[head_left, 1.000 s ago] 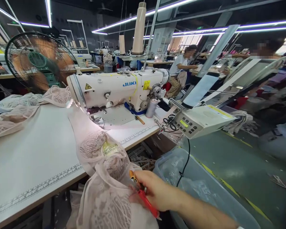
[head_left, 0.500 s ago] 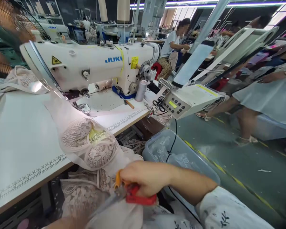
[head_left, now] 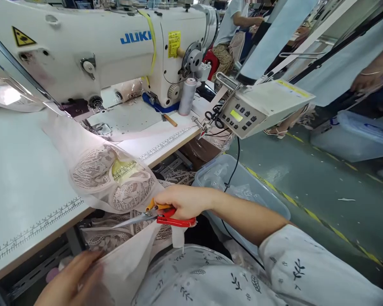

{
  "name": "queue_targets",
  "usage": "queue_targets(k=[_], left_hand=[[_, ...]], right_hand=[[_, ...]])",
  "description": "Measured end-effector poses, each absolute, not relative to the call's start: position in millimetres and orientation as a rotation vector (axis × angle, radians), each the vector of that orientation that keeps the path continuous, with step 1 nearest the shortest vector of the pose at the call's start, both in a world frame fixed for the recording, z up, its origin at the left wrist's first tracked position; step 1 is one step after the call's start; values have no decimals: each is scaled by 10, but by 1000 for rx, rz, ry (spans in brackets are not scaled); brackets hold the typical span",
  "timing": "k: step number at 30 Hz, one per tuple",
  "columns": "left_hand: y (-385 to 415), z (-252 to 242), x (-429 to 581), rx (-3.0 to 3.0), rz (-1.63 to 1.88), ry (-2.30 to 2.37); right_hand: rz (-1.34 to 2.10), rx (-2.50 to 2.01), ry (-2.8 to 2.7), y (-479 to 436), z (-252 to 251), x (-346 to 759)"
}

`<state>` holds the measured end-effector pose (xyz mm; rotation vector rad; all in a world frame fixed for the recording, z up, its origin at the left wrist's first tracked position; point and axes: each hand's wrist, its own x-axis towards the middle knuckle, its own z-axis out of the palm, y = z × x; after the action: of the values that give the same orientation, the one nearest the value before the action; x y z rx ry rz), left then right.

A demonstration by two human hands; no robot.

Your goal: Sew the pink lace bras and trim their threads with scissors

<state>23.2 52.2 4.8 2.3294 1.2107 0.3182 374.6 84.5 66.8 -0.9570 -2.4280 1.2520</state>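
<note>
My right hand [head_left: 185,202] is closed round the red and orange handles of a pair of scissors [head_left: 140,218], whose blades point left over pale pink lace pieces. At the bottom left my left hand [head_left: 73,278] holds pale fabric [head_left: 126,265] between thumb and fingers; its fingertips are slightly blurred. A pink lace bra [head_left: 132,191] hangs over the table edge just beyond the scissors, its upper end running toward the sewing machine [head_left: 108,46].
The white table [head_left: 22,161] has a ruler strip along its edge. An orange-handled tool [head_left: 170,120] and a thread cone [head_left: 188,97] lie and stand by the machine. A control box [head_left: 264,106] juts out above a plastic bin [head_left: 282,210]. People are in the background.
The view has shifted closer to the machine. My left hand has come further into view with the fabric, and the scissors now show clearly in my right hand.
</note>
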Motion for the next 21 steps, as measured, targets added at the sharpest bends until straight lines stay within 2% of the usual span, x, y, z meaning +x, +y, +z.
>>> queue_targets(k=[5, 9, 16, 21], left_hand=[[590, 252, 974, 2356, 538, 983], [510, 302, 1447, 2193, 665, 1045], [546, 271, 1517, 1398, 524, 989], [572, 325, 1536, 1166, 508, 1046]], right_hand=[[1309, -930, -2417, 859, 693, 3712], [1335, -924, -2448, 867, 741, 3705], [1354, -940, -2471, 934, 759, 3732], [1399, -926, -2471, 966, 780, 3712]])
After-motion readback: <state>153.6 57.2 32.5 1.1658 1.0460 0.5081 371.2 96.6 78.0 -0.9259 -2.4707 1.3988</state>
